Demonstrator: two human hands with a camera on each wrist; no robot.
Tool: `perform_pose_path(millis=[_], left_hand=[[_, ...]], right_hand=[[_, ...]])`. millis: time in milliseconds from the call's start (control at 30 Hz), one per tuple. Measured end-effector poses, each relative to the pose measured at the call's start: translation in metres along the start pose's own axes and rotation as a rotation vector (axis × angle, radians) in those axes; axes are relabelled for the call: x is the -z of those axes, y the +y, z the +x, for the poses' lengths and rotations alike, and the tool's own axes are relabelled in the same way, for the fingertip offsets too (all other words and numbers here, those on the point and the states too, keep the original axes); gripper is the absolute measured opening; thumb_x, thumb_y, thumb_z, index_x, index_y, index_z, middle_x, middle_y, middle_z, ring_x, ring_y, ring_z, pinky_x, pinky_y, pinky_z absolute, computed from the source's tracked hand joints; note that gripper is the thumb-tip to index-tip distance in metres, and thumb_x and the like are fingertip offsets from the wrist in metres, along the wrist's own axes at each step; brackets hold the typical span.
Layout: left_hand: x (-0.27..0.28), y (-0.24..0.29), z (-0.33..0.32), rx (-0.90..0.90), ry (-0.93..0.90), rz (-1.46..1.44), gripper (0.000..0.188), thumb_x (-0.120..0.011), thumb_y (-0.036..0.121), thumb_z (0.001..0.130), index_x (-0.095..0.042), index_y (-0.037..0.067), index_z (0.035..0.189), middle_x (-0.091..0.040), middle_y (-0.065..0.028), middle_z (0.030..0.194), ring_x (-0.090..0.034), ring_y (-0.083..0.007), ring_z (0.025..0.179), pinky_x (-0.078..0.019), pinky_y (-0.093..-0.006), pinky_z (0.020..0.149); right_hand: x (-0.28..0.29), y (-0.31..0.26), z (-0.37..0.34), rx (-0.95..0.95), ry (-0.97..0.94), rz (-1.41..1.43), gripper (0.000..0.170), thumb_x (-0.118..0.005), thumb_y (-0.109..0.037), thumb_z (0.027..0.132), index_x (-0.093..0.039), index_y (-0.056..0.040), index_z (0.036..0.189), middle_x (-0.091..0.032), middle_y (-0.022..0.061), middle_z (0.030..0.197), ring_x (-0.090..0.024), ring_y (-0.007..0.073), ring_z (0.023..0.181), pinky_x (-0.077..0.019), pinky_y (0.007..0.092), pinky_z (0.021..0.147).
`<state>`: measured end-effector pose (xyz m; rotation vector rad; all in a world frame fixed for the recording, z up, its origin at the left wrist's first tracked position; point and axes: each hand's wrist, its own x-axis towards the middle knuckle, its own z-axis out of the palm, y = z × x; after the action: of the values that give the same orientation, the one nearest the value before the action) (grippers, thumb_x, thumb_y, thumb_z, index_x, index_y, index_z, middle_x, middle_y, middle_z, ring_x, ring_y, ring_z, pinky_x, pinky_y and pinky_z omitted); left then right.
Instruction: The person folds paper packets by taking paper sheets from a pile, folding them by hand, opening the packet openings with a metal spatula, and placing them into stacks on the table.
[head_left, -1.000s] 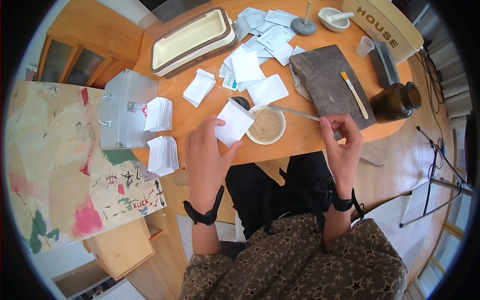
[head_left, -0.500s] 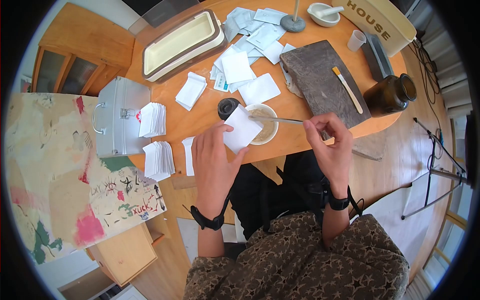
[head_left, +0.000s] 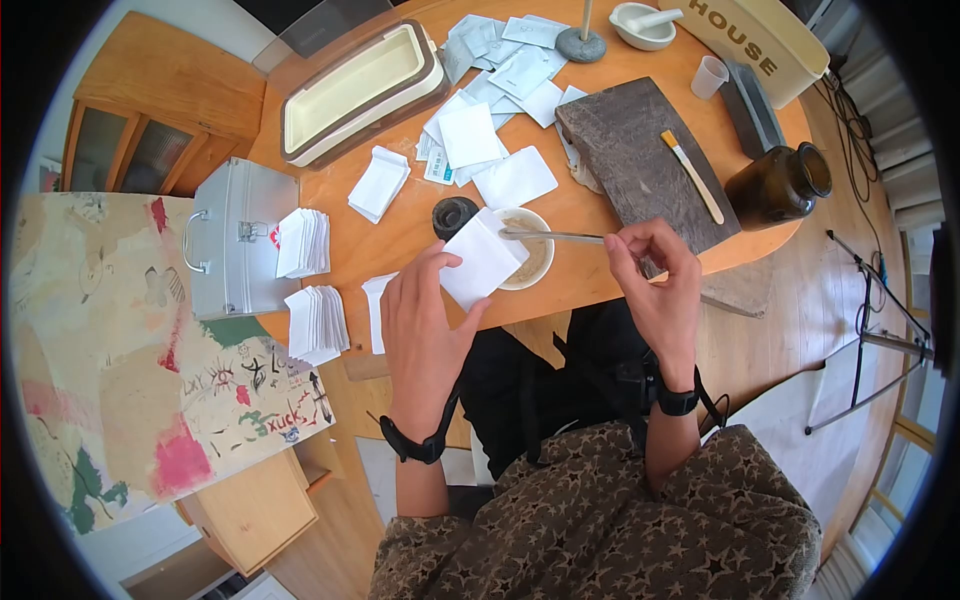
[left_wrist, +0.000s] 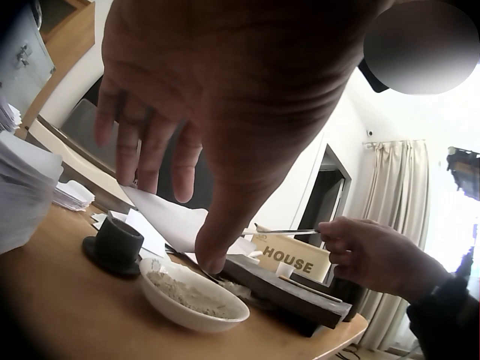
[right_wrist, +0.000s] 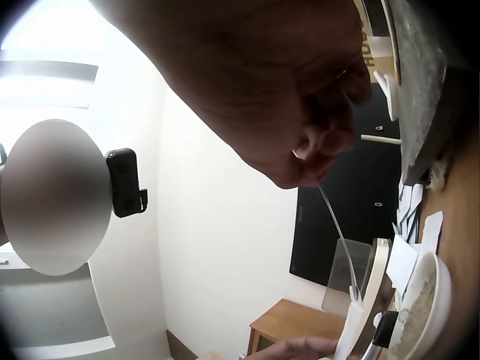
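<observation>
The left hand [head_left: 425, 340] holds a white paper packet [head_left: 478, 262] between thumb and fingers, beside a white bowl [head_left: 541, 262] of beige powder. Pinched in the right hand [head_left: 655, 290] is a thin metal spatula [head_left: 570, 237], its tip at the packet's upper right edge. In the left wrist view the packet [left_wrist: 169, 217] is above and behind the bowl [left_wrist: 193, 315]. The right wrist view shows the spatula [right_wrist: 342, 236] reaching down to the packet's opening. A small black round object [head_left: 455, 215] stands just behind the packet.
Stacks of white packets [head_left: 316, 325] lie at left by a metal case [head_left: 240, 240]. Behind are blue-white sachets [head_left: 520, 72] and a cream tray [head_left: 360, 90]. To the right are a dark slab [head_left: 640, 150] with a brush [head_left: 693, 178] and a brown jar [head_left: 770, 190].
Compared with one second ago, the packet is farther right, partly over the bowl's left side. The spatula has moved left from the bowl to the packet's edge.
</observation>
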<state>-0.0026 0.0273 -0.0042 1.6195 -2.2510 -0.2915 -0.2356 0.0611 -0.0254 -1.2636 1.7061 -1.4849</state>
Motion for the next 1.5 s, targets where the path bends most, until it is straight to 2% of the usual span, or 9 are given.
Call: perform_pose_path(millis=[300,500,567,600,667,767,1000,1167,1500], left_hand=[[-0.006,-0.001,0.001,-0.010,0.025,-0.074,0.062,-0.089,0.012,0.072,-0.053,0.009,0.123,-0.062,-0.0131,0.133,-0.057,-0.0336,0.123,-0.0418,-0.0448,0.107],[-0.020,-0.002,0.003,-0.015,0.045,-0.147,0.067,-0.088,0.011,0.073,-0.050,0.006,0.128,-0.060,-0.0140,0.133,-0.056,-0.0352,0.123,-0.0414,-0.0446,0.108],[-0.022,-0.001,0.005,-0.026,0.064,-0.148,0.068,-0.088,0.012,0.073,-0.050,0.005,0.130,-0.061,-0.0145,0.131,-0.057,-0.0353,0.122,-0.0433,-0.0440,0.105],[-0.023,-0.001,0.005,-0.038,0.080,-0.149,0.069,-0.088,0.012,0.074,-0.050,0.004,0.131,-0.062,-0.0150,0.129,-0.057,-0.0353,0.121,-0.0452,-0.0434,0.103],[-0.026,-0.001,0.006,-0.040,0.093,-0.154,0.070,-0.088,0.013,0.074,-0.050,0.004,0.132,-0.061,-0.0152,0.129,-0.057,-0.0355,0.121,-0.0450,-0.0434,0.103],[-0.027,0.000,0.007,-0.039,0.101,-0.164,0.071,-0.088,0.013,0.075,-0.049,0.004,0.134,-0.061,-0.0155,0.130,-0.057,-0.0358,0.121,-0.0448,-0.0433,0.104],[-0.020,0.000,0.005,0.010,0.071,-0.167,0.071,-0.087,0.014,0.077,-0.049,0.004,0.136,-0.061,-0.0163,0.131,-0.057,-0.0359,0.122,-0.0454,-0.0435,0.104],[-0.011,0.001,0.001,0.031,0.087,-0.110,0.068,-0.087,0.017,0.077,-0.051,0.006,0.135,-0.062,-0.0159,0.128,-0.058,-0.0343,0.121,-0.0463,-0.0436,0.102],[0.021,-0.032,-0.024,0.190,0.174,0.000,0.062,-0.087,0.021,0.079,-0.055,0.004,0.130,-0.065,-0.0171,0.124,-0.064,-0.0333,0.112,-0.0491,-0.0451,0.098]], right_hand=[[-0.002,-0.002,0.000,-0.028,-0.024,0.000,0.013,-0.074,-0.007,0.091,-0.065,0.0014,0.087,-0.061,0.0045,0.070,-0.055,0.0088,0.065,-0.0466,0.0257,0.066],[-0.003,0.000,0.000,0.063,-0.096,-0.088,0.010,-0.075,-0.007,0.090,-0.068,-0.0008,0.088,-0.065,0.0068,0.075,-0.058,0.0150,0.065,-0.0459,0.0292,0.066],[-0.004,0.003,0.000,0.234,-0.043,-0.160,0.008,-0.077,-0.008,0.087,-0.071,-0.0050,0.090,-0.065,0.0046,0.074,-0.057,0.0188,0.063,-0.0419,0.0320,0.065],[-0.003,0.004,0.001,0.234,-0.046,-0.158,0.008,-0.077,-0.008,0.087,-0.071,-0.0050,0.090,-0.065,0.0046,0.074,-0.057,0.0188,0.063,-0.0419,0.0320,0.065],[-0.001,0.004,0.003,0.445,-0.045,-0.339,0.009,-0.078,-0.009,0.084,-0.073,-0.0093,0.091,-0.063,0.0017,0.071,-0.055,0.0204,0.061,-0.0372,0.0338,0.063],[-0.003,0.005,0.003,0.522,-0.054,-0.383,0.011,-0.079,-0.009,0.082,-0.074,-0.0106,0.092,-0.060,0.0009,0.069,-0.052,0.0208,0.059,-0.0355,0.0351,0.061],[0.000,0.007,0.002,0.433,0.041,-0.269,0.012,-0.080,-0.005,0.082,-0.074,-0.0088,0.092,-0.066,0.0012,0.074,-0.055,0.0175,0.059,-0.0381,0.0320,0.062],[0.001,0.008,-0.002,0.205,0.154,-0.051,0.006,-0.076,-0.004,0.089,-0.072,-0.0042,0.093,-0.068,0.0017,0.076,-0.059,0.0093,0.066,-0.0406,0.0267,0.065],[0.001,0.007,0.000,0.152,0.187,-0.083,0.006,-0.074,-0.007,0.092,-0.069,-0.0034,0.092,-0.064,0.0004,0.072,-0.056,0.0074,0.067,-0.0388,0.0242,0.065]])
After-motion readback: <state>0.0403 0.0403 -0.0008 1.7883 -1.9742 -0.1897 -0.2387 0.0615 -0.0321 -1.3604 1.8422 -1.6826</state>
